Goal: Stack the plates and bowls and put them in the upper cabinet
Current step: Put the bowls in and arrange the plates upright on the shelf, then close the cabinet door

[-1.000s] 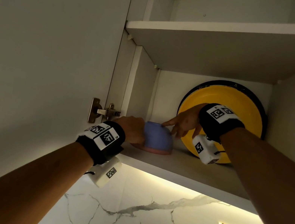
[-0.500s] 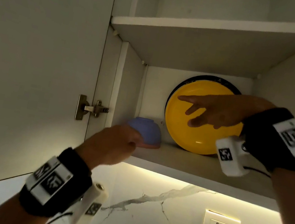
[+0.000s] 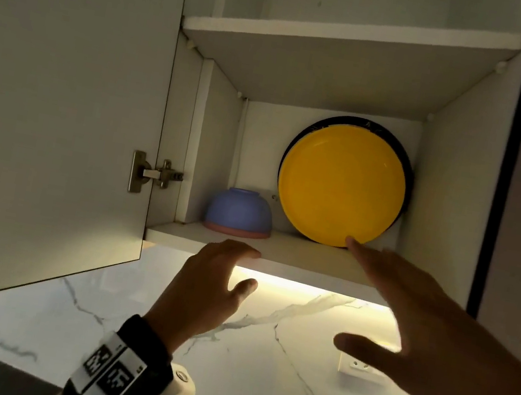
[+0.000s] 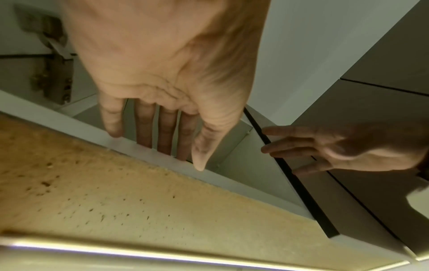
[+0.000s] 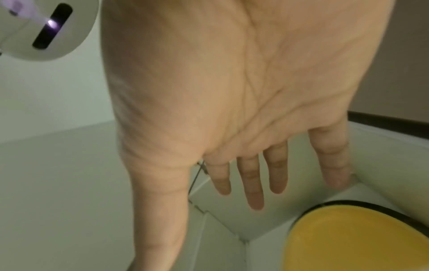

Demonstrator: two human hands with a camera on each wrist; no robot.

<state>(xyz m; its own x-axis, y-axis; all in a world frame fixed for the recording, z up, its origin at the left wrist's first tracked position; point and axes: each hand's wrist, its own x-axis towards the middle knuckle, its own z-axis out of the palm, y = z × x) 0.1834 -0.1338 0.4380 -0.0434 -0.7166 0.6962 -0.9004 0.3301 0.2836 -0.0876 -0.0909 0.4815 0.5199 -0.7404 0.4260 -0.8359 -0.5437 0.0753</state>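
Inside the open upper cabinet (image 3: 446, 181), the lower shelf (image 3: 304, 257) carries the dishes. A blue bowl (image 3: 240, 209) sits upside down near the shelf's back left corner, stacked over a pink bowl (image 3: 236, 230) of which only the rim shows beneath it. To its right, a yellow plate (image 3: 341, 185) stands on edge toward the shelf's back right corner, leaning back against a black plate (image 3: 408, 167) whose rim shows behind it. The left hand (image 3: 200, 291) is out in front of the shelf's front edge, fingers relaxed and lightly bent, holding nothing. The right hand (image 3: 429, 335) is spread flat with straight fingers, also empty, below and in front of the shelf's right part; its fingertip appears just at the yellow plate's lower rim, though whether it touches cannot be told. The cabinet door (image 3: 61, 92) stands open on the left, its hinge (image 3: 151, 174) visible.
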